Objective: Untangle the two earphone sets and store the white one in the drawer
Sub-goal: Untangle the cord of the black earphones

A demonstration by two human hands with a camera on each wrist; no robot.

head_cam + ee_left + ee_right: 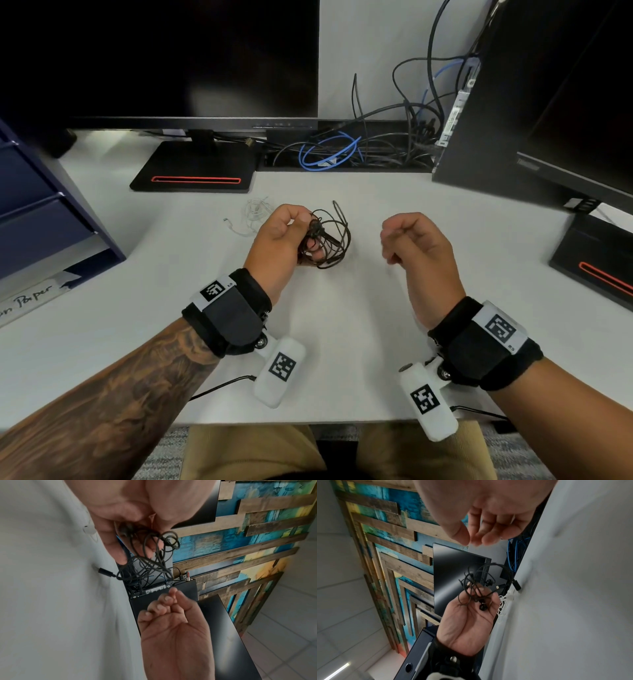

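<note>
My left hand (306, 234) grips a tangled bundle of black earphones (330, 236) just above the white desk (342, 325); its loops hang from my fingers (152, 550), and an earbud lies against my palm (482, 607). The white earphones (254, 215) lie loose on the desk just behind and left of that hand, apart from the black set; they also show as a small heap of white earphones (502, 600). My right hand (394, 240) hovers to the right, fingers loosely curled, holding nothing (476, 539). The dark blue drawer unit (41, 212) stands at the far left.
A monitor stand (195, 168) sits behind the white earphones. A nest of black and blue cables (342, 150) fills the desk's cable slot. A black computer case (486, 137) and a second monitor stand (596, 260) are on the right.
</note>
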